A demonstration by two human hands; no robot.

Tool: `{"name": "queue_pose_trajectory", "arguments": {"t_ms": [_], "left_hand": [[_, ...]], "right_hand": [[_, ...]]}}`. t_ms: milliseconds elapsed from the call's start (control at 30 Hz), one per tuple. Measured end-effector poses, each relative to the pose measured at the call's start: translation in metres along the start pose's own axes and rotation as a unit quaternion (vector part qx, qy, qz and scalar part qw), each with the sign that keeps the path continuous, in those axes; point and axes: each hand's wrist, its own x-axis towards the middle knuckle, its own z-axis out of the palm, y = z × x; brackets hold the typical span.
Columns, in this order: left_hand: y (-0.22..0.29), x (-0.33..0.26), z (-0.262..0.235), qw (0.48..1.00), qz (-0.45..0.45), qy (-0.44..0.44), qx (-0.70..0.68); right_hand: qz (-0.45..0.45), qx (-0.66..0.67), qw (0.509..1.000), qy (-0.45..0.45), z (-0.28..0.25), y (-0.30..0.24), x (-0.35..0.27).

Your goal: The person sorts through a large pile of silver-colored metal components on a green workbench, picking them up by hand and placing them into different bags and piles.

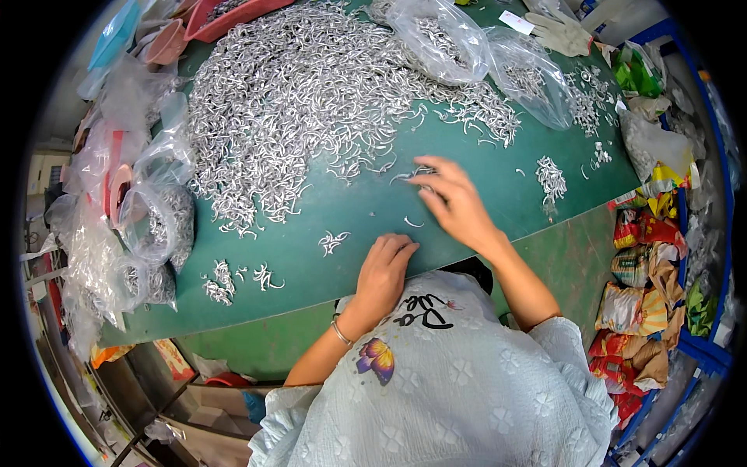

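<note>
Pale shirt [467, 389], left hand [381, 271] (grip unclear), right hand [455, 204] spread, bags [473, 50] of silvery hooks [441, 39].

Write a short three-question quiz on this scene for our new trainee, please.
1. What colour is the table under the large heap of metal pieces?
2. True or false: a bracelet circles the wrist of the left hand.
3. Which of these is nearest the fingertips of the right hand?
A. a white glove
B. a small curved metal piece
C. a red basin

Key:
1. Green
2. True
3. B
</note>
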Motion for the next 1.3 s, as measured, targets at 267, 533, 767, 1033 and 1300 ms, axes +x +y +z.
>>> {"name": "queue_pose_trajectory", "arguments": {"t_ms": [267, 533, 767, 1033, 1300], "left_hand": [[0.001, 0.008, 0.008, 0.999, 0.027, -0.016, -0.003], [0.000, 0.008, 0.012, 0.999, 0.042, -0.021, 0.012], [-0.003, -0.001, 0.014, 0.999, 0.035, -0.025, 0.026], [0.008, 0.017, 0.001, 0.997, 0.054, -0.029, 0.049], [-0.016, 0.038, -0.006, 0.993, 0.000, -0.038, 0.108]], "right_hand": [[0.131, -0.295, 0.927, 0.192, -0.043, 0.085, 0.024], [0.018, -0.144, 0.985, 0.089, 0.009, 0.017, 0.002], [0.141, 0.178, 0.971, 0.070, 0.017, 0.002, 0.036], [0.197, 0.365, 0.899, 0.140, -0.037, 0.033, 0.033], [-0.084, -0.142, 0.986, -0.032, 0.002, 0.016, 0.034]]}}
